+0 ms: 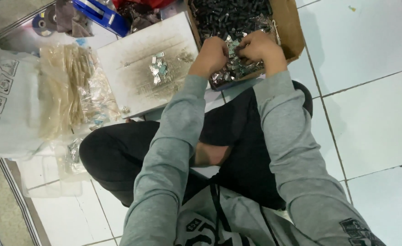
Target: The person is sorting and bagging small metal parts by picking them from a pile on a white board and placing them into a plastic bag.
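Sitting cross-legged on the white tiled floor (369,109), a person in a grey sweatshirt is seen from above, both arms stretched forward into a cardboard box (292,32). The box is set directly ahead of the knees, within easy reach of both arms, and it is filled with small metal parts (228,16), dark at the far end and shinier near the front edge.

The left hand (211,54) is curled into a loose fist, knuckles up, and is pressed down among the shiny pieces (237,70); whether anything is actually gripped inside it cannot be told from this angle. The right hand (258,48) is likewise bent closed, its fingers tucked under and buried in the same heap, just beside the left hand (the two nearly touch).

To the left of the box a flat white board (132,68) is laid, and a small cluster of similar pieces (159,68) is gathered on it, apart from the bulk stock. Further left, clear plastic bags (80,86) of pale contents are piled against a large white sack (7,100).
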